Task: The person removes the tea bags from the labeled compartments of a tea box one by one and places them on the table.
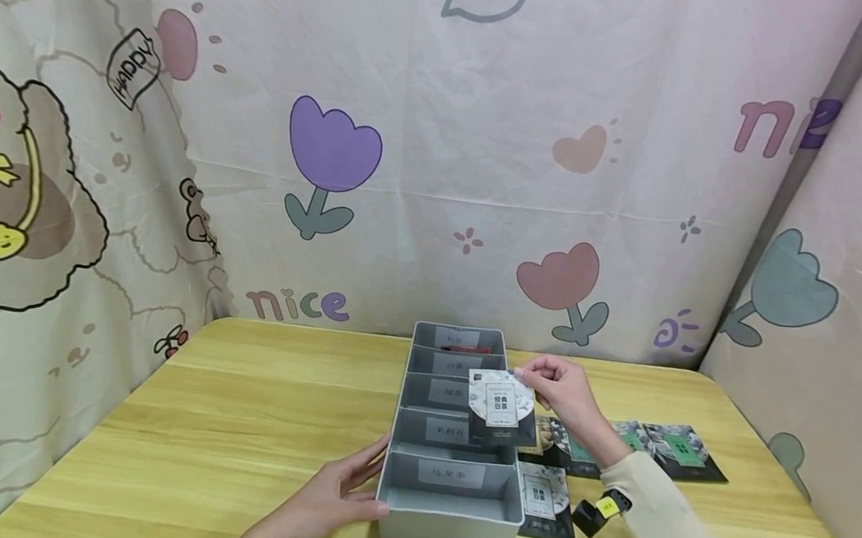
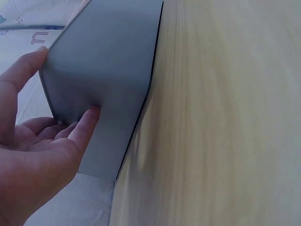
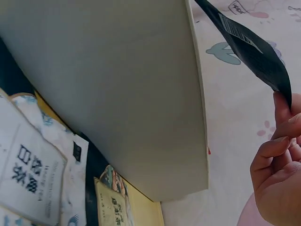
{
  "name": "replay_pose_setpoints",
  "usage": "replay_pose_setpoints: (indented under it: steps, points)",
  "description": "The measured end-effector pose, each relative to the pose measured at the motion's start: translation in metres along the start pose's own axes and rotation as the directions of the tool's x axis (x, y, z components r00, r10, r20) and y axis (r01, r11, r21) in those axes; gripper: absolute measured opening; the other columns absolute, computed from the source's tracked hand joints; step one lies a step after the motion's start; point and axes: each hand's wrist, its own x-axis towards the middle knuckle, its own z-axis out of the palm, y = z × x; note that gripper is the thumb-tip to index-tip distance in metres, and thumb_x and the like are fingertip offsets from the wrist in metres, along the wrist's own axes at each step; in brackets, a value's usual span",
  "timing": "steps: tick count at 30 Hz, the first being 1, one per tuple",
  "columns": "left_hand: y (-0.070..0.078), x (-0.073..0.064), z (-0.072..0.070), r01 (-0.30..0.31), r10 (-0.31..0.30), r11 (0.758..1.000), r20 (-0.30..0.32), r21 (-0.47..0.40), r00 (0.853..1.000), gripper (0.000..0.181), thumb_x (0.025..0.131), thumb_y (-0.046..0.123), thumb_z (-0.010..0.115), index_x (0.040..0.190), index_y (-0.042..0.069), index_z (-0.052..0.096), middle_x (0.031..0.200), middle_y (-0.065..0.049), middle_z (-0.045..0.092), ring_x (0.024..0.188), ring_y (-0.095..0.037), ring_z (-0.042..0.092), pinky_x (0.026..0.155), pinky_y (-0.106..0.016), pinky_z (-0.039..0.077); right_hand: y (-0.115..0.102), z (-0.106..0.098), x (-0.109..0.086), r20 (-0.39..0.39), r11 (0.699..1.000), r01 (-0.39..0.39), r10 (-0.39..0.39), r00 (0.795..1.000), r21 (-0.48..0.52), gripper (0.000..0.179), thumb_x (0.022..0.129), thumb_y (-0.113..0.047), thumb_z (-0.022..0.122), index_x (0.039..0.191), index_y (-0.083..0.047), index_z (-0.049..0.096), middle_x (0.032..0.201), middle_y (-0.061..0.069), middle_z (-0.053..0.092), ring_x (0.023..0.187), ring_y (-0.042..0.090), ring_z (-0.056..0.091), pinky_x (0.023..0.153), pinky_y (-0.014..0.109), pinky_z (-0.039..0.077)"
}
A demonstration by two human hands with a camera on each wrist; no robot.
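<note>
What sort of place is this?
Likely a makeshift tabletop workspace, perhaps a curtained-off corner: cartoon-printed cloth hangs on three sides of a wood-grain table, which holds a grey divided box with labelled compartments.

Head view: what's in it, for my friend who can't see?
A right hand pinches a patterned packet above a gray divided box; the left hand touches the box. More packets lie beside it on the wooden table.
</note>
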Motion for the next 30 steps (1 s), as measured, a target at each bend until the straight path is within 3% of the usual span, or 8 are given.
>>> replay_pose_setpoints:
  steps: [14,21,22,30]
  points:
    - [0.002,-0.001,0.001,-0.018,0.018,1.0,-0.001,0.017,1.0,0.078,0.092,0.007,0.064,0.152,-0.004,0.015,0.155,-0.026,0.013,0.139,-0.044,0.019,0.102,-0.02,0.041,0.006,-0.013,-0.02,-0.035,0.998,-0.059,0.06,0.998,0.033,0.015,0.087,-0.008,0.071,0.087,0.005,0.064,0.063,0.002,0.056,0.049,0.01,0.041,0.046,0.019,0.035]
    - [0.003,0.0,0.001,-0.024,0.024,0.999,0.007,0.034,1.0,0.078,0.093,0.007,0.063,0.151,-0.005,0.014,0.155,-0.027,0.014,0.139,-0.045,0.019,0.106,-0.032,0.04,0.014,-0.026,-0.028,-0.05,0.996,-0.092,0.09,0.995,-0.02,0.014,0.088,-0.011,0.071,0.086,0.002,0.064,0.063,0.002,0.054,0.05,0.01,0.042,0.046,0.019,0.036]
    - [0.003,0.0,0.001,-0.02,0.02,0.999,0.008,0.033,1.0,0.078,0.093,0.007,0.063,0.152,-0.005,0.014,0.155,-0.027,0.013,0.14,-0.038,0.023,0.106,-0.031,0.04,0.015,-0.028,-0.029,-0.051,0.995,-0.094,0.093,0.994,-0.026,0.015,0.088,-0.011,0.072,0.087,0.002,0.064,0.063,0.002,0.054,0.05,0.01,0.041,0.046,0.019,0.035]
    - [0.002,0.001,0.001,-0.017,0.017,1.0,0.007,0.017,1.0,0.078,0.092,0.006,0.064,0.152,-0.004,0.014,0.155,-0.025,0.012,0.14,-0.04,0.02,0.101,-0.018,0.04,0.02,-0.046,-0.037,-0.078,0.982,-0.172,0.166,0.983,-0.079,0.019,0.089,-0.014,0.071,0.091,0.003,0.063,0.066,0.003,0.055,0.051,0.011,0.042,0.046,0.02,0.035]
